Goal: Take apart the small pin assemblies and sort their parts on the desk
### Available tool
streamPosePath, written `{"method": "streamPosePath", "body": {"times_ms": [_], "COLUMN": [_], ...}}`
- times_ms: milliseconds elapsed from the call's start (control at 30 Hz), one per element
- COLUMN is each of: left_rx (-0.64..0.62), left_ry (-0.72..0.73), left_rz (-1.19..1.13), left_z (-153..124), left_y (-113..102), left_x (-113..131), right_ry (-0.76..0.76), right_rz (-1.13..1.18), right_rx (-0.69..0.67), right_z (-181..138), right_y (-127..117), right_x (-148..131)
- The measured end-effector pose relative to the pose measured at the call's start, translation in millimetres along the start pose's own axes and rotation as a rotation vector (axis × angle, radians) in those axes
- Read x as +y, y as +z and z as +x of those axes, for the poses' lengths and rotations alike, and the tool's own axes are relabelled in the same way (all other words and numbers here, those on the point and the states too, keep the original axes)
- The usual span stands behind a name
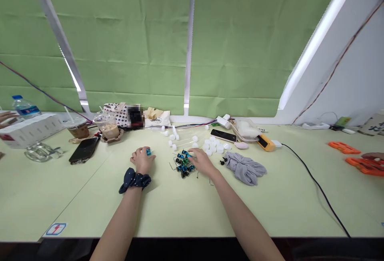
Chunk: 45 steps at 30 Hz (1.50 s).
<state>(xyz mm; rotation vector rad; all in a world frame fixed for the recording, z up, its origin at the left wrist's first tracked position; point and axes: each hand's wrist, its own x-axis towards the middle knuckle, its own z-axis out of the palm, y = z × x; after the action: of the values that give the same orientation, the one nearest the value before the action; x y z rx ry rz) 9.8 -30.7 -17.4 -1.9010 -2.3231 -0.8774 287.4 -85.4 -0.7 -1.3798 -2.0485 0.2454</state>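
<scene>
My left hand (141, 159) rests on the pale green table (180, 209) with its fingers curled round a small blue part (148, 152); a dark dotted scrunchie (134, 180) sits on that wrist. My right hand (201, 161) reaches into a small pile of blue and green capacitors (184, 163) with thin wire legs, fingers bent over the pile's right side. Just beyond lie several white caps (213, 146) and clear tubes (180, 137).
A grey scrunchie (244, 168) lies right of my right hand. Two phones (84, 149) (223, 135), iced drinks (108, 127), a water bottle (24, 108), a white box (30, 129) and bags stand at the back. A black cable (318, 187) crosses the right side. Orange parts (357, 158) and other people's hands sit at both edges.
</scene>
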Motion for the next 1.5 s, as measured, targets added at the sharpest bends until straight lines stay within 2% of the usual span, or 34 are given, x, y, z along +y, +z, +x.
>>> {"method": "streamPosePath", "body": {"times_ms": [100,167,333,467,600,833,1133,1300,1500], "left_rx": [0.079,0.071,-0.105,-0.303,-0.423,-0.414,-0.426,-0.421,-0.357], "left_ry": [0.082,0.165,0.517,0.648,0.643,0.623,0.627,0.641,0.731], "left_rz": [0.021,-0.028,-0.25,-0.358,-0.382,-0.35,-0.39,-0.374,-0.357], "left_z": [-7,-14,-35,-46,-48,-43,-45,-47,-53], "left_y": [-7,-11,-12,-13,-14,-8,-11,-8,-4], "left_x": [10,20,47,57,56,51,53,55,57], "right_ry": [-0.092,-0.115,-0.164,-0.164,-0.166,-0.107,-0.012,0.009,-0.081], "right_rz": [0.0,-0.037,-0.082,-0.148,-0.247,-0.369,-0.058,-0.028,0.082], "right_rx": [-0.058,-0.082,-0.174,-0.188,-0.164,-0.117,0.12,0.124,0.232], "right_z": [-1,-2,-7,-10,-13,-14,-3,-3,-4], "right_y": [8,7,0,1,12,31,25,19,10], "right_x": [-18,-25,-31,-35,-44,-56,-37,-33,-39]}}
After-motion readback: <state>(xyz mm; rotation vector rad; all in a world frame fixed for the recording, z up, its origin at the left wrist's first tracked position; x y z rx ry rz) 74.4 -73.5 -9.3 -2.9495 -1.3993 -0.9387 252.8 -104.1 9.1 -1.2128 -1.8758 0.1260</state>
